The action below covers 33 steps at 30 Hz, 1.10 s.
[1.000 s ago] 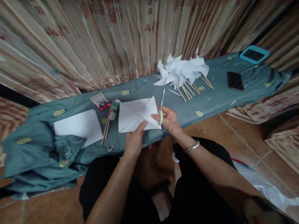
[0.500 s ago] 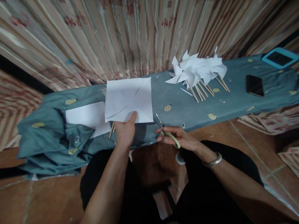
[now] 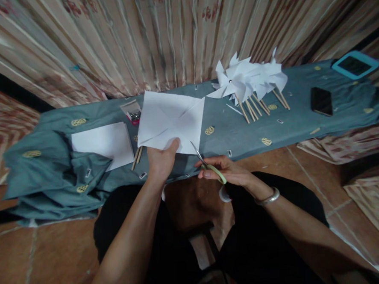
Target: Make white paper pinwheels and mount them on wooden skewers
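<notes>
A square sheet of white paper [image 3: 171,117] with diagonal creases and slits is held by its near edge in my left hand [image 3: 161,163], thumb on top. My right hand [image 3: 223,170] grips a pair of scissors [image 3: 214,173] with light green handles. The scissors' blades point up and left, and their tips are at the paper's near right corner; whether they touch it I cannot tell. Beyond the paper on the right lies a heap of white paper pinwheels [image 3: 250,79] on wooden sticks.
A stack of white paper [image 3: 102,143] lies left on the green cloth [image 3: 240,132]. Close by are a small box of metal pins [image 3: 134,115] and wooden sticks [image 3: 137,158]. A black phone [image 3: 322,101] and a blue-framed device [image 3: 355,65] rest at the right. A curtain hangs behind.
My left hand has turned the paper clockwise and moved it right, uncovering the pin box. The scissors' tips now lie at the paper's corner. The view has shifted slightly.
</notes>
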Available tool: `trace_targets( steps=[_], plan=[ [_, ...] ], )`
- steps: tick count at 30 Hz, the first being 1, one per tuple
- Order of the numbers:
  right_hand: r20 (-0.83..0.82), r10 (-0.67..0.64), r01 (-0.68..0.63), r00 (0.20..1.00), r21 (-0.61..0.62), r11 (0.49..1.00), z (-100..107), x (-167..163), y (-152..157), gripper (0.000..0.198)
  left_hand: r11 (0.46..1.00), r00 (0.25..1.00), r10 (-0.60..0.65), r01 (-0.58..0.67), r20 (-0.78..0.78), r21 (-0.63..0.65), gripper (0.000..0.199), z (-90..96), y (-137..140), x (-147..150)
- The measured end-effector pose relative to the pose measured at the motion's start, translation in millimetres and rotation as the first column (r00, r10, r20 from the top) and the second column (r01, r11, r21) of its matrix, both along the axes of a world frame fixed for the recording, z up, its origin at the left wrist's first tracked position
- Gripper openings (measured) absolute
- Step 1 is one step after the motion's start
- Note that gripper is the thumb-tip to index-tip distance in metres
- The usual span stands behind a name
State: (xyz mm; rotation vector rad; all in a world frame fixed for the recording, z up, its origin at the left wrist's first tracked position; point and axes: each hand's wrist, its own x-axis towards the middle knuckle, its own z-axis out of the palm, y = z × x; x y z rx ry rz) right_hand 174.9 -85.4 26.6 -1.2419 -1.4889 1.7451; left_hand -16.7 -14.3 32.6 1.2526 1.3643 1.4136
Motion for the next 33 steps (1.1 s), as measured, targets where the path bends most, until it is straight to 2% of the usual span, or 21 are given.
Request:
trace_targets(
  steps=[6,12,22,33],
  plan=[
    [-0.001,0.001,-0.001,1.0,0.02,1.0,0.7,-0.1,-0.1,0.045,1.0,1.0,-0.007,0.007,-0.028,-0.014,0.042,4.1,-2.9,0.2],
    [0.011,-0.012,0.011,1.0,0.029,1.0,3.6,-1.3,-0.7,0.044,1.0,0.999,-0.009,0.01,0.031,-0.015,0.046,-0.9,-2.8,0.1],
    [-0.108,-0.083,0.073,0.991,-0.095,0.993,4.9,-6.0,0.3,0.041,0.999,0.998,0.026,-0.024,0.064,-0.034,0.055,-0.4,-1.6,-2.2],
    [-0.1,-0.102,0.088,0.99,-0.133,0.987,9.9,-8.0,2.0,0.045,0.999,0.991,0.021,-0.016,0.136,-0.039,0.044,-6.3,1.8,-4.3]
  ],
)
